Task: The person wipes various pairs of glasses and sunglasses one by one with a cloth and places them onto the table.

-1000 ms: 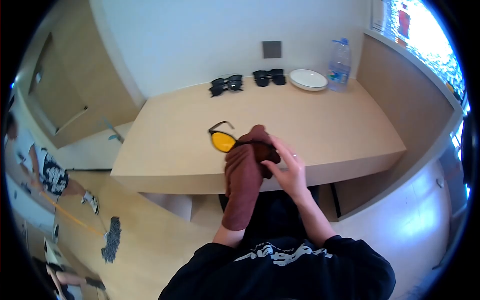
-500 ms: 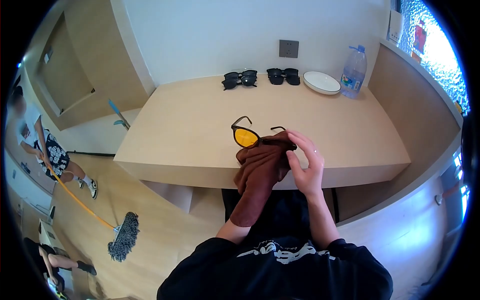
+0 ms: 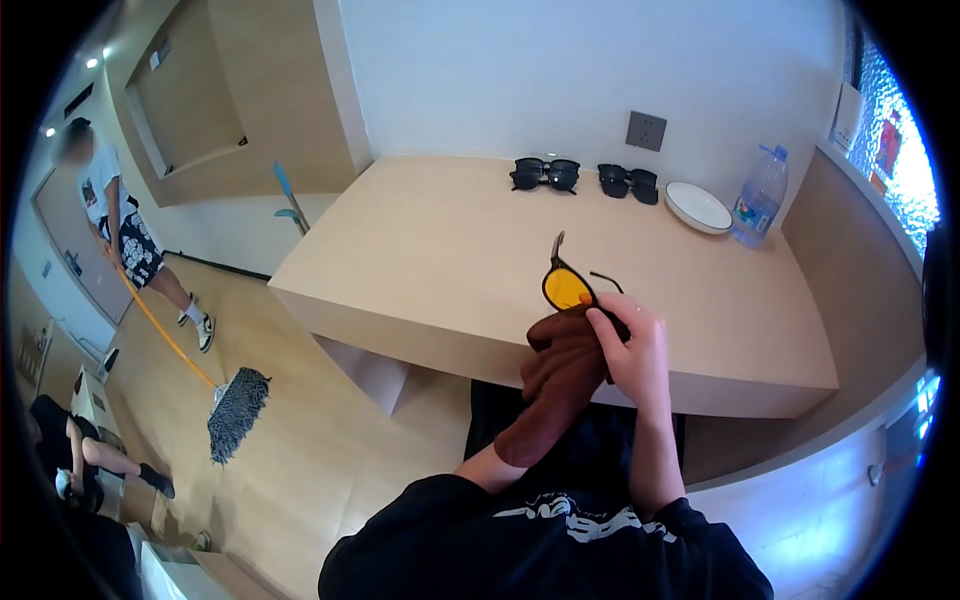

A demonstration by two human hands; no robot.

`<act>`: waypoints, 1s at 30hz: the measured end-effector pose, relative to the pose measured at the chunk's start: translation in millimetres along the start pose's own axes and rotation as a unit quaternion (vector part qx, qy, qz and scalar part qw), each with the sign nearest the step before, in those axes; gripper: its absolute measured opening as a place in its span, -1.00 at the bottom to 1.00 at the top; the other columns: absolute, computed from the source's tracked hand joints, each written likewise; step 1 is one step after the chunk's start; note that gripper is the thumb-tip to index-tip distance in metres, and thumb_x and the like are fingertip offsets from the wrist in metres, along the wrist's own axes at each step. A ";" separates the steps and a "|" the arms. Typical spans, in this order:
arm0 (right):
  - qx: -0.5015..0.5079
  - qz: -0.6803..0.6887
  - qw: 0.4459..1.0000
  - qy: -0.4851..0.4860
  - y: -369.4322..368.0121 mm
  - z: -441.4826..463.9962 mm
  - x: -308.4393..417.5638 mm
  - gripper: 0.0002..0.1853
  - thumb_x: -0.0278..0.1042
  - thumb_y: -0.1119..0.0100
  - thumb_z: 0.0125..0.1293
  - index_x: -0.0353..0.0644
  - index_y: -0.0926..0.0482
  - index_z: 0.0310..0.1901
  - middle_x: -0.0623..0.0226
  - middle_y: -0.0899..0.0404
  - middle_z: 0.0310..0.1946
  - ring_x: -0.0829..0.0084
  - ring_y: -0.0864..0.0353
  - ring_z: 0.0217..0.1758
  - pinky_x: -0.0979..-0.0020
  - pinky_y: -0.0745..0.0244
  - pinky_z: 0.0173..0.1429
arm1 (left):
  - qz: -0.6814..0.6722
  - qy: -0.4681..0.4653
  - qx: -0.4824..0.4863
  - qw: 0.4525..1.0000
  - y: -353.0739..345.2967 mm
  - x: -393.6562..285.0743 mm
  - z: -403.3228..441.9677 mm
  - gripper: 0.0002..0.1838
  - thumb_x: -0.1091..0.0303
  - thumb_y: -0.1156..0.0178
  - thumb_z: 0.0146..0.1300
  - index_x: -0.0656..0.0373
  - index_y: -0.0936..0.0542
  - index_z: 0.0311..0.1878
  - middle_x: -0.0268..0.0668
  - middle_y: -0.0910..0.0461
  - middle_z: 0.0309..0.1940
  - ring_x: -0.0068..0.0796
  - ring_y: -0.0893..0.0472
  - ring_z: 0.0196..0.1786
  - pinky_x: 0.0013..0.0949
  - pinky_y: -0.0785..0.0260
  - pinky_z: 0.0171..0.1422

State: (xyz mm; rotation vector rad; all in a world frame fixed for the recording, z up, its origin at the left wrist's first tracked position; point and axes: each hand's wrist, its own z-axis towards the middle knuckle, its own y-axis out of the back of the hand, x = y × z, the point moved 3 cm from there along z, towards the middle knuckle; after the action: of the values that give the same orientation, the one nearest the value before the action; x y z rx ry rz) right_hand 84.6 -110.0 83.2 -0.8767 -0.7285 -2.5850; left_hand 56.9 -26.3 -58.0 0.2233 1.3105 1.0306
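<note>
just rt of ctr in the frame, we hold the yellow-lens glasses [image 3: 567,288] over the near part of the desk [image 3: 430,230]. one yellow lens shows w/ its dark rim, & both thin dark temples stick up & away from us; the other lens is hidden behind our fingers & the cloth.

our right hand [image 3: 641,352], rt of ctr, is bare; its thumb & fingers are closed on the glasses' frame at the rt side, nr the top of the cloth. our left hand [image 3: 567,365] is inside the brown cloth [image 3: 540,425], which covers it down to the wrist & touches the glasses from below. we can't tell how the left fingers sit under the fabric.

upper ctr, at the desk's back edge, we see dark sunglasses [image 3: 545,176] & just rt of them black sunglasses [image 3: 629,185]. further rt, upper rt of frame, are a white plate [image 3: 699,208] w/ a dark rim & a clear plastic bottle [image 3: 760,200] w/ blue cap, upright, right beside the plate. a grey wall socket [image 3: 646,130] is on the wall above.

at left of frame a standing person [image 3: 125,215] in patterned shorts holds an orange-handled mop [image 3: 238,412], its grey head on the floor. lower left, a seated person [image 3: 110,458] is partly visible, mostly legs & dark clothes.
</note>
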 end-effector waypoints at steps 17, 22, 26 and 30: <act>-0.075 -0.033 0.992 0.095 19.8 -5.3 10.8 -0.83 -0.62 -0.30 0.28 -0.29 -0.69 -0.10 0.19 -0.75 -0.17 0.16 -0.73 -0.05 0.06 -0.50 0.33 | -0.113 0.051 -0.123 0.985 44.3 -30.3 -16.6 -0.74 0.30 -0.15 0.54 0.15 -0.46 0.19 -0.29 -0.58 -0.13 -0.71 -0.64 -0.14 -0.55 -0.56 -0.05; -0.129 -0.009 0.980 0.153 26.8 -11.1 29.0 -0.78 -0.68 -0.32 0.22 -0.35 -0.67 -0.09 0.11 -0.71 -0.22 0.04 -0.71 -0.07 0.20 -0.61 0.14 | -0.259 0.047 -0.050 0.963 -20.2 32.4 -6.0 -0.75 0.38 -0.14 0.54 0.19 -0.49 0.20 -0.33 -0.61 -0.15 -0.74 -0.63 -0.15 -0.59 -0.55 -0.03; -0.085 0.017 0.980 0.178 18.4 -8.6 29.6 -0.76 -0.70 -0.30 0.21 -0.35 -0.65 -0.07 0.08 -0.68 -0.23 0.03 -0.69 -0.09 0.21 -0.61 0.03 | -0.495 0.025 -0.019 0.868 -5.9 3.7 -12.2 -0.73 0.45 -0.16 0.52 0.23 -0.52 0.22 -0.37 -0.64 -0.10 -0.75 -0.64 -0.13 -0.63 -0.53 0.06; -0.043 0.034 0.987 0.150 13.3 -16.9 20.0 -0.76 -0.67 -0.30 0.24 -0.32 -0.66 -0.05 0.10 -0.69 -0.25 0.04 -0.70 -0.11 0.22 -0.62 0.04 | -0.571 0.032 0.018 0.820 14.8 -18.5 -20.3 -0.70 0.47 -0.17 0.50 0.24 -0.52 0.24 -0.39 -0.64 -0.06 -0.75 -0.64 -0.11 -0.63 -0.51 0.12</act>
State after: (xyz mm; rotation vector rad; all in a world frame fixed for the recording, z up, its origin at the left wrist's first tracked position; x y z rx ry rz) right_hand 67.2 -132.9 89.2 -0.5054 -0.4963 -2.6212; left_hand 33.7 -39.4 -41.8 -0.5449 1.2116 -0.0296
